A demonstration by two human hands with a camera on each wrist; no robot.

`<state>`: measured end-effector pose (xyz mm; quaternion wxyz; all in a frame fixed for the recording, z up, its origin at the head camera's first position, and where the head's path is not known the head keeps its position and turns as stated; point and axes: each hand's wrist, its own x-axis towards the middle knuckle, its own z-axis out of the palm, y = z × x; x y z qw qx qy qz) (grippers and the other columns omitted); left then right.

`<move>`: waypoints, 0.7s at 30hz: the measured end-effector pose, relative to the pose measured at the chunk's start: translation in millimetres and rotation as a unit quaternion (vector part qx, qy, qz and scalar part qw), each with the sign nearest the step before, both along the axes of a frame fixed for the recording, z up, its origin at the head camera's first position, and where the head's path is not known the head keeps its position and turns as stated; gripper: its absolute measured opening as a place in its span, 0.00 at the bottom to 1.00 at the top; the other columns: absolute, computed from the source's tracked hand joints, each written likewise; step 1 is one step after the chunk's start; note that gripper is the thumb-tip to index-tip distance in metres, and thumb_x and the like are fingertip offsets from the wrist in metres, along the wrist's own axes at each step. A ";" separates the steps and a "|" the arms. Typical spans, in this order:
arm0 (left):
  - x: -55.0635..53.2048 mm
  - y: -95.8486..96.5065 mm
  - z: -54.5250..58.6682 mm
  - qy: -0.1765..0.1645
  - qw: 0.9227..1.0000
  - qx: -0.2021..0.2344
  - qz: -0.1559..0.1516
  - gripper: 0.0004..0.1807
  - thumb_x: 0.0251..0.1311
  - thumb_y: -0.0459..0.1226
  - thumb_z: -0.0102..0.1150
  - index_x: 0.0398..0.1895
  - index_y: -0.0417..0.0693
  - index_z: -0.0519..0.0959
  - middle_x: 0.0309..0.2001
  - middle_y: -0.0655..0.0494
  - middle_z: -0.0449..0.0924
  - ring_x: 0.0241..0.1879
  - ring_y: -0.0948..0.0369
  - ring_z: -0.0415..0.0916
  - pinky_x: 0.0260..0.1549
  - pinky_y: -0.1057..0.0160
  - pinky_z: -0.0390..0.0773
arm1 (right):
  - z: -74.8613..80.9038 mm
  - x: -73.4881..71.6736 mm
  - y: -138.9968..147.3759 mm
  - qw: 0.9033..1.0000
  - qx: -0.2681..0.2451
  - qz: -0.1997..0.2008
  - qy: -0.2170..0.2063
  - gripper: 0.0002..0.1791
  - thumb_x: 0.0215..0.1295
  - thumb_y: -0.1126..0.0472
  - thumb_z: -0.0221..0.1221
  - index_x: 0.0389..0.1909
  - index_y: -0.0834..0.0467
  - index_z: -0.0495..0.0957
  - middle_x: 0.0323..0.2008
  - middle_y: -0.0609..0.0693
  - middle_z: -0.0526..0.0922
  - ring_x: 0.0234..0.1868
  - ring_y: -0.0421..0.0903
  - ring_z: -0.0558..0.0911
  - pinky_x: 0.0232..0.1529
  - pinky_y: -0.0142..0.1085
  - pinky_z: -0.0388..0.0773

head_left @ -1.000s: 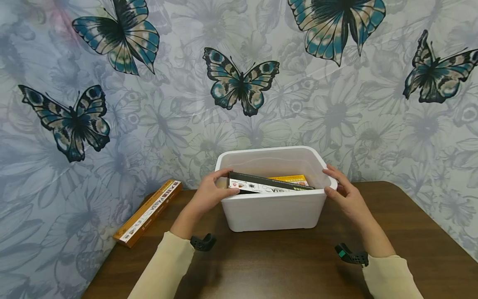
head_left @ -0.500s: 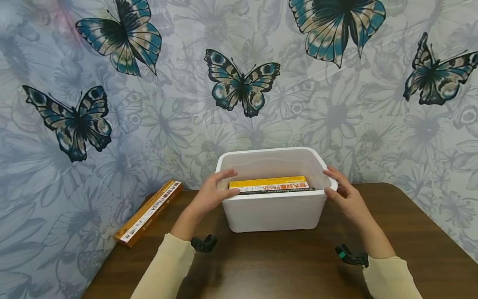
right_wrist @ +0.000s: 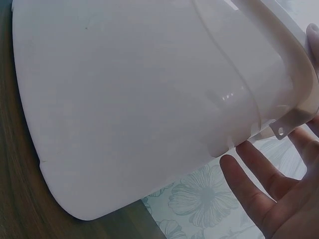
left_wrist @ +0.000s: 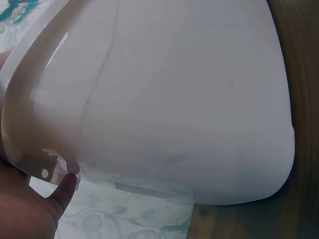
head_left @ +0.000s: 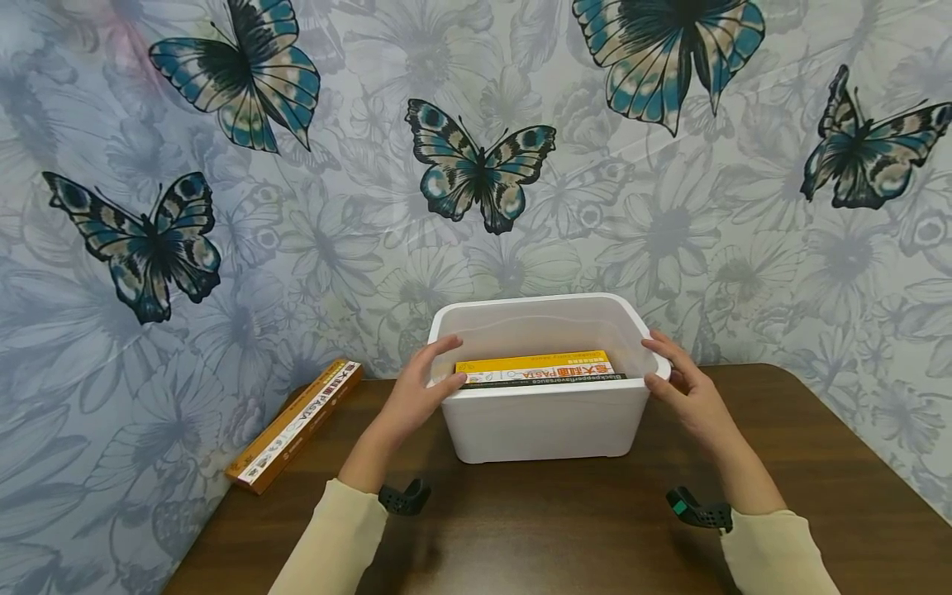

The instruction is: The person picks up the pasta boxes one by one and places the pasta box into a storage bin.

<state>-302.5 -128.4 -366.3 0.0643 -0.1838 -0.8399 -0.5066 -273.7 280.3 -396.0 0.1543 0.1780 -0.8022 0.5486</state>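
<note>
A white plastic storage bin (head_left: 546,426) stands upright on the table. Inside lie a yellow pasta box (head_left: 531,361) and, in front of it, a black pasta box (head_left: 550,382), mostly hidden by the bin's front wall. My left hand (head_left: 416,388) grips the bin's left end, thumb at the front rim and fingers over the side rim. In the left wrist view one fingertip (left_wrist: 70,184) touches under the rim. At the right front corner, my right hand (head_left: 687,384) holds the rim between thumb and forefinger; its other fingers (right_wrist: 244,184) spread below the rim.
On the left of the brown wooden table (head_left: 535,529) lies an orange-brown pasta box (head_left: 293,426), set at a slant near the edge. Right behind the table rises a wall covering (head_left: 335,165) with printed butterflies.
The black pasta box, tilted up a second ago, has dropped down into the bin, baring more of the yellow one. My left hand has shifted slightly left; the right stays put.
</note>
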 end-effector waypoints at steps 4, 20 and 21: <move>2.3 -0.6 -5.4 0.017 1.000 0.016 0.003 0.30 0.66 0.49 0.61 0.70 0.61 0.69 0.71 0.61 0.67 0.76 0.54 0.54 0.73 0.36 0.50 | -0.4 -1.2 0.7 1.000 0.003 -0.001 0.004 0.28 0.75 0.64 0.53 0.74 0.58 0.62 0.80 0.48 0.53 0.56 0.32 0.75 0.48 0.19 0.76; 23.8 -16.2 -16.1 0.022 0.995 0.086 0.045 0.36 0.64 0.43 0.64 0.75 0.61 0.63 0.77 0.58 0.59 0.78 0.53 0.51 0.74 0.37 0.52 | -2.1 -2.0 0.1 1.000 0.016 -0.012 0.013 0.28 0.74 0.65 0.53 0.74 0.57 0.63 0.79 0.49 0.54 0.56 0.30 0.73 0.49 0.18 0.74; 25.4 -19.5 -15.9 0.023 0.994 0.090 0.048 0.36 0.64 0.43 0.64 0.75 0.61 0.62 0.77 0.58 0.59 0.78 0.53 0.51 0.74 0.38 0.53 | -2.2 -2.4 0.3 1.000 0.016 -0.012 0.014 0.28 0.74 0.65 0.53 0.74 0.57 0.63 0.79 0.49 0.54 0.56 0.30 0.73 0.49 0.18 0.74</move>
